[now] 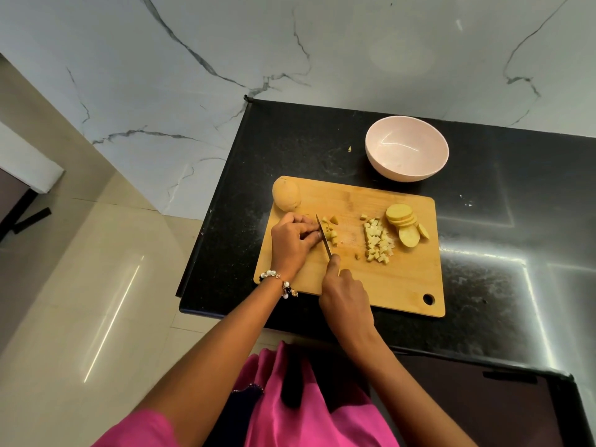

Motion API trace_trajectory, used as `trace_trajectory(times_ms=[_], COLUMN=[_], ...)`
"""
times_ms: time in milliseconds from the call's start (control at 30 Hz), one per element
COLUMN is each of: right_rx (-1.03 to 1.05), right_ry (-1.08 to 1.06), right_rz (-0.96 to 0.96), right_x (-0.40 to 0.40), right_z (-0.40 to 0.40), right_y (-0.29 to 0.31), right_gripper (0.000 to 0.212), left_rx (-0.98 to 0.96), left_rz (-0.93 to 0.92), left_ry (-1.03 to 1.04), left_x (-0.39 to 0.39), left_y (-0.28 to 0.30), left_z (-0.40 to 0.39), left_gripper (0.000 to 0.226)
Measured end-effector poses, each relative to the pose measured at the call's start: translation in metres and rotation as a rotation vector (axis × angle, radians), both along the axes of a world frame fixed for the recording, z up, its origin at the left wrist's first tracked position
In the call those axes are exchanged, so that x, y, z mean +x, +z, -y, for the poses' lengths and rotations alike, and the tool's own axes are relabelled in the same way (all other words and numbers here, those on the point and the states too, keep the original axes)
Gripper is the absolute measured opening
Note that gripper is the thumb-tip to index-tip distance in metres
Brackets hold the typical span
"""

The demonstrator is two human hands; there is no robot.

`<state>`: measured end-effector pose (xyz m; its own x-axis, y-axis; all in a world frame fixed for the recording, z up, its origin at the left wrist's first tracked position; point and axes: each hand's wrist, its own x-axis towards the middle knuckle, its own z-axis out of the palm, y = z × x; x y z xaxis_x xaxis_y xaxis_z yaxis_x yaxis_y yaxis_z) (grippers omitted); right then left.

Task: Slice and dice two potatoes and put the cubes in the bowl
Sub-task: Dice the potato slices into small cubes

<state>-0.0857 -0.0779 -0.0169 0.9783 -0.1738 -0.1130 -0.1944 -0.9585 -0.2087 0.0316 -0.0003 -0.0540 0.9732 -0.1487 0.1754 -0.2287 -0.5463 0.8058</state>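
Pale yellow potato cubes [378, 241] lie in a loose heap near the middle of the wooden cutting board [396, 282], small and blocky with matte cut faces. Just right of the heap, round potato slices [407, 224] lean on one another in an overlapping stack. A few freshly cut pieces [331, 229] lie beside the knife blade [323, 235], which stands edge-down across the board. The left hand [292, 238] curls its fingers over the strips being cut, hiding most of them, and a beaded bracelet [280, 282] circles its wrist. The right hand [345, 293] grips the knife handle, forefinger stretched along the spine. A whole unpeeled potato [286, 193], tan and oval, rests at the board's far left corner. Beyond the board stands a smooth pink bowl [406, 148] with no cubes in it. One tiny potato scrap [349, 149] lies left of the bowl on the speckled black countertop [503, 253]. White veined marble wall [193, 75] rises behind.
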Motion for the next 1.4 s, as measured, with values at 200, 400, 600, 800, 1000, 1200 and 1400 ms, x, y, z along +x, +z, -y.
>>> trace_trajectory(times_ms=[200,400,600,800,1000,1200,1400], right_rx=[0.127,0.151,0.105,0.109,0.133,0.186,0.246], right_ry=[-0.066,-0.056,-0.043,-0.030,-0.126,-0.283,-0.334], right_rz=[-0.066,0.005,-0.043,-0.071,-0.044,-0.047,0.031], right_x=[-0.019,-0.003,0.006,0.011,0.019,0.013,0.003], right_z=[0.014,0.008,-0.010,-0.019,-0.011,0.019,0.040], right_y=[0.008,0.008,0.004,0.009,0.001,-0.003,-0.008], right_gripper=[0.056,0.052,0.054,0.057,0.057,0.057,0.056], left_rx=[-0.005,-0.055,-0.262,-0.441,-0.528,-0.498,-0.438], left_rz=[-0.015,-0.067,-0.140,-0.221,-0.279,-0.282,-0.266], left_ry=[0.003,0.032,0.169,0.387,0.438,0.420,0.411], left_x=[-0.002,0.002,0.000,-0.001,0.002,0.004,0.003], left_y=[0.002,0.004,0.007,0.004,0.009,0.010,0.012], left_z=[0.001,-0.009,-0.010,-0.006,-0.004,-0.001,0.003], left_gripper=[0.022,0.022,0.016,0.017,0.018,0.017,0.013])
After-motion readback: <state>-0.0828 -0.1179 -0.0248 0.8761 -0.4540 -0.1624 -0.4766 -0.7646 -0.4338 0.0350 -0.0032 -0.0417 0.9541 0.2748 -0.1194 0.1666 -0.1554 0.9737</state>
